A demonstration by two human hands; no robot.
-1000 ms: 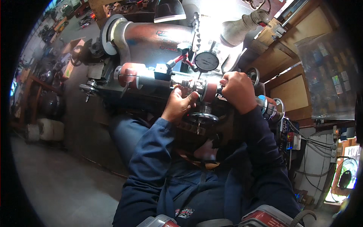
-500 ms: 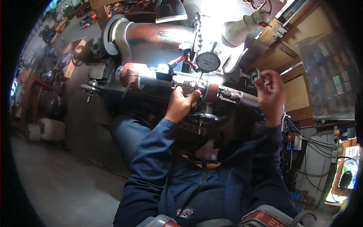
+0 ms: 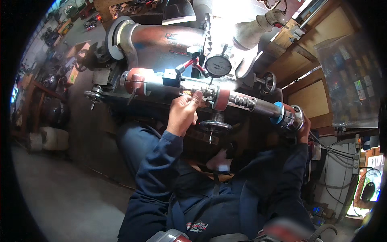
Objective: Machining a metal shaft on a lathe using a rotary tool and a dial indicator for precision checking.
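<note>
A metal shaft with stepped, lobed sections [image 3: 244, 101] lies across the machine between supports. My left hand [image 3: 183, 113] is closed on its left part, thumb on top and the other fingers curled, partly hidden. At the right end, my right hand [image 3: 305, 128] is closed at the rim of a metal handwheel [image 3: 298, 117], which hides most of its fingers. A round dial gauge [image 3: 218, 65] stands over the shaft next to my left hand, its thin stem pointing down at it. A red jointed arm [image 3: 189, 64] joins the gauge to a dark block [image 3: 171, 78].
Below the shaft is a second handwheel [image 3: 216, 126]; others sit at the left [image 3: 93, 96] and behind right [image 3: 267, 83]. A reddish collar [image 3: 139, 82] surrounds the left end. A large brown cylindrical housing [image 3: 161, 38] and a pale lamp-like head [image 3: 254, 33] stand behind. Cables hang at right.
My right hand has moved right and down, from the rear handwheel to the one at the shaft's right end. My left hand has turned slightly on the shaft, thumb higher. The view has shifted a little.
</note>
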